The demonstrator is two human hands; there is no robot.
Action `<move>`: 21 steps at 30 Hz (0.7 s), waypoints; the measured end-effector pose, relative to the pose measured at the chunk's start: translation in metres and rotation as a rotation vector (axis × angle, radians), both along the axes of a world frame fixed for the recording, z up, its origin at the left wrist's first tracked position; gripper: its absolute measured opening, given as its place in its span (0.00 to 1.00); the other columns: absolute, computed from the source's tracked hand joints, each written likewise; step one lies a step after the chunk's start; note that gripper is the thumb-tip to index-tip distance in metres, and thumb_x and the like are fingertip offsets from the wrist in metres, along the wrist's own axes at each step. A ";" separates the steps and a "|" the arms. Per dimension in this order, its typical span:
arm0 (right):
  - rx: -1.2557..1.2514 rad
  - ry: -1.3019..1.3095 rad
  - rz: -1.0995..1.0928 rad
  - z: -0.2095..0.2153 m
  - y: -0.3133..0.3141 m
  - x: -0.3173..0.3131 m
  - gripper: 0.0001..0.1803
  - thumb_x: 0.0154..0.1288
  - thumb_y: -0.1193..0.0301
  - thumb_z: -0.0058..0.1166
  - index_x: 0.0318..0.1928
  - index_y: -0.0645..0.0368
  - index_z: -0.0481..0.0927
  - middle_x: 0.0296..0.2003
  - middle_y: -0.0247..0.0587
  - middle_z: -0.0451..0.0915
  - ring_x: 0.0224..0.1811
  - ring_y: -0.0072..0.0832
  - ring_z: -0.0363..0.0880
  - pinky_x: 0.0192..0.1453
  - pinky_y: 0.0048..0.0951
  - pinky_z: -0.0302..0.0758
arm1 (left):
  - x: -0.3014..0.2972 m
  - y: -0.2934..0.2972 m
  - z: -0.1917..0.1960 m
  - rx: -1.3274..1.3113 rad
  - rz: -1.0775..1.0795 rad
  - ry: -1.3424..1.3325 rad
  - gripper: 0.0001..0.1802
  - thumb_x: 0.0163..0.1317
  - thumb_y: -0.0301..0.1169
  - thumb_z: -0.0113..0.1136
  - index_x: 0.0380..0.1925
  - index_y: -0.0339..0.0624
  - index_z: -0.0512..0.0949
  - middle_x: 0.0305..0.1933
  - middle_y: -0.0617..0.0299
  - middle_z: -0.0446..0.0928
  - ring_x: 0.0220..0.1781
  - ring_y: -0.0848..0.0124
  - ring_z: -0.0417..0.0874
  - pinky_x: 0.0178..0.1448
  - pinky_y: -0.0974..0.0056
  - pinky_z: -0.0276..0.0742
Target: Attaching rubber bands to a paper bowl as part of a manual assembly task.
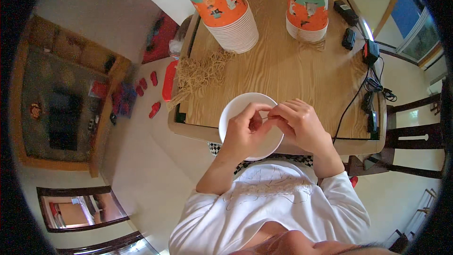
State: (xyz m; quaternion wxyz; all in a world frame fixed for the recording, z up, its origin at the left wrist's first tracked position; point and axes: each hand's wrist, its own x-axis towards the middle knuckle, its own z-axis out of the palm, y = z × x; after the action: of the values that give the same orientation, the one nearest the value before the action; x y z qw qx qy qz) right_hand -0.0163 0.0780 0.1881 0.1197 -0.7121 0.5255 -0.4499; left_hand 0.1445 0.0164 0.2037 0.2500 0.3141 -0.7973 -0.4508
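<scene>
I see both hands meeting over a white paper bowl (236, 108) at the near edge of the wooden table (292, 71). The left hand (243, 130) has its thumb and forefinger pinched together, tips pointing toward the right hand (299, 123), whose fingers are curled and pressed close, their tips touching or almost touching the left fingertips. Between the two sets of fingertips a thin rubber band (265, 119) seems to be held, though it is too small for me to be sure how it is gripped. The bowl lies directly under the fingers, partly hidden by both hands.

Beyond the fingertips to the left, a loose heap of tan rubber bands (200, 73) spreads across the table and spills over its left edge. Farther past that heap stands a tilted stack of orange-and-green paper cups (225, 12); a second, upright stack of cups (307, 9) stands well beyond the right hand's fingers. Off to the right of the right hand, black chargers and cables (370, 82) lie along the table's far right side.
</scene>
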 end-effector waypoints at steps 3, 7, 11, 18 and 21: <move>0.032 -0.038 0.003 -0.001 -0.001 -0.003 0.07 0.52 0.74 0.54 0.33 0.58 0.74 0.27 0.41 0.77 0.30 0.40 0.76 0.35 0.36 0.70 | 0.000 -0.001 -0.013 0.016 0.155 0.156 0.08 0.54 0.25 0.63 0.35 0.39 0.77 0.17 0.68 0.70 0.19 0.83 0.66 0.24 0.73 0.65; 0.048 -0.022 -0.018 -0.007 -0.008 -0.003 0.06 0.52 0.75 0.56 0.32 0.60 0.74 0.25 0.41 0.76 0.28 0.41 0.74 0.33 0.35 0.70 | 0.004 -0.008 -0.019 -0.024 0.149 0.171 0.07 0.54 0.23 0.62 0.34 0.39 0.79 0.19 0.68 0.71 0.19 0.83 0.65 0.24 0.74 0.63; 0.033 -0.036 -0.001 -0.001 -0.011 0.001 0.05 0.53 0.76 0.56 0.31 0.61 0.75 0.25 0.42 0.76 0.28 0.40 0.74 0.33 0.33 0.70 | 0.014 -0.014 -0.025 -0.005 0.168 0.139 0.04 0.54 0.23 0.62 0.31 0.39 0.80 0.21 0.69 0.72 0.20 0.84 0.64 0.24 0.74 0.62; -0.011 -0.379 -0.070 0.005 -0.012 0.005 0.09 0.50 0.80 0.60 0.34 0.64 0.77 0.27 0.38 0.76 0.32 0.27 0.75 0.38 0.27 0.72 | 0.028 -0.021 -0.020 0.112 0.187 0.273 0.04 0.54 0.25 0.62 0.30 0.39 0.79 0.27 0.69 0.73 0.28 0.83 0.72 0.31 0.76 0.68; -0.009 -0.355 0.032 0.004 -0.013 0.016 0.16 0.47 0.78 0.64 0.40 0.62 0.78 0.30 0.37 0.77 0.33 0.27 0.76 0.39 0.26 0.72 | 0.029 -0.017 -0.015 0.119 0.161 0.226 0.04 0.56 0.25 0.60 0.31 0.38 0.77 0.30 0.68 0.74 0.32 0.82 0.75 0.34 0.76 0.71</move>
State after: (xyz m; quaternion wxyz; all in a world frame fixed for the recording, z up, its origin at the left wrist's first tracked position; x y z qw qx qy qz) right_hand -0.0007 0.0649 0.1917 0.2147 -0.6304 0.4825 -0.5690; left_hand 0.1732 -0.0004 0.1887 0.3547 0.3386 -0.7080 -0.5083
